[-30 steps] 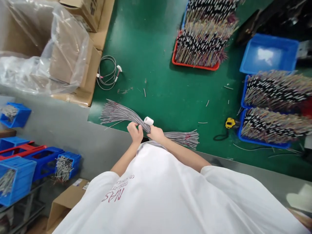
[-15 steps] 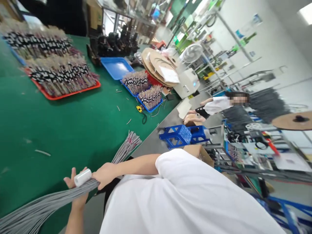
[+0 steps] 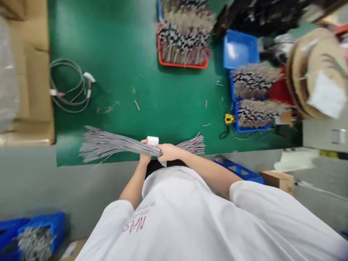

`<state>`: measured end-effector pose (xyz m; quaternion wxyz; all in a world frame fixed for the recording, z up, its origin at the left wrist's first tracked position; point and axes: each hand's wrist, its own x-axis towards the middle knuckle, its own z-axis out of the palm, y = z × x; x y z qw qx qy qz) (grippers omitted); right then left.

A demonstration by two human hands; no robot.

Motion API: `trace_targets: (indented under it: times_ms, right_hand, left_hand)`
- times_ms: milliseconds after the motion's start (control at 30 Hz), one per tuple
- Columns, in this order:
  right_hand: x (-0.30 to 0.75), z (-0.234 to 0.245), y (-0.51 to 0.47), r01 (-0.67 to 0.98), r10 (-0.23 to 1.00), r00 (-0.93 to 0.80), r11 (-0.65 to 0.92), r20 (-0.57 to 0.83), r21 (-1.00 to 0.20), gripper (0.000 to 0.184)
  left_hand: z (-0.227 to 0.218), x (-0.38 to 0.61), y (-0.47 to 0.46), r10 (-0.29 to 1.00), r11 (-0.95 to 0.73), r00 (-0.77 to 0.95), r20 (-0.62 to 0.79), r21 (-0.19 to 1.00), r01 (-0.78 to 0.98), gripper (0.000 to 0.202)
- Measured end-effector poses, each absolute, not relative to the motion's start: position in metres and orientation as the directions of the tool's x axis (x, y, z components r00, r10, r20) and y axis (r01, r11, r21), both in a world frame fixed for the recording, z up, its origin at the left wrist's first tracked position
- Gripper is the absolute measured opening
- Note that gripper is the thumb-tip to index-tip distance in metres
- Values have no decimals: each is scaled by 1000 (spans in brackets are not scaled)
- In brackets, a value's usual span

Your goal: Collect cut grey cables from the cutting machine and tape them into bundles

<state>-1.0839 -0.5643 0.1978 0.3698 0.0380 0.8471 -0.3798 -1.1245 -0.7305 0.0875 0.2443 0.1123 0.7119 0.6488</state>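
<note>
A long bundle of grey cables (image 3: 119, 142) lies along the table's near edge, its cut ends fanned out at both sides. My right hand (image 3: 169, 151) is closed around the bundle near its right end. Under the bundle reaches my left hand (image 3: 145, 156), its fingers curled up on the far side against a white roll (image 3: 152, 141), which looks like tape or film. The roll rests on top of the bundle between both hands. A small white piece (image 3: 163, 163) shows just below the bundle. The left fingers are partly hidden by the cables.
A red tray (image 3: 182, 66) and blue trays (image 3: 251, 129) hold many short wired parts. A coiled grey cable (image 3: 70, 106) lies left, near cardboard (image 3: 38, 79). A yellow tape measure (image 3: 229, 118), wire scraps and cardboard reels (image 3: 312, 72) are to the right. Blue crates (image 3: 58, 224) stand below.
The view has swung left and down over the table. My left fingers, spread before, have curled in beside the white roll. The right hand keeps its grip on the cables.
</note>
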Motion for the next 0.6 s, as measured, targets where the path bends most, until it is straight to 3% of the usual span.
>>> trace_targets:
  times_ms: [167,300,467,600]
  right_hand:
    - [-1078,192,-571,492,-177,-661,631,-729,-600,22]
    - [-1079,191,-568,522,-151,-690,573,-708,-631,17]
    - [-1096,184,-554,548,-97,-673,600,-733,-583,14]
    - [-1093,182,-567,471,-63,-674,732,-736,-493,27]
  left_hand:
    - [80,-1146,-740,704,90,-693,-154,988,-128,51]
    - [81,-1161,-756,798,74,-593,-109,994,-83,42]
    - [96,-1140,-793,829,66,-553,-84,996,-52,47]
    - [130,-1108,-792,742,123,-668,-53,991,58,49]
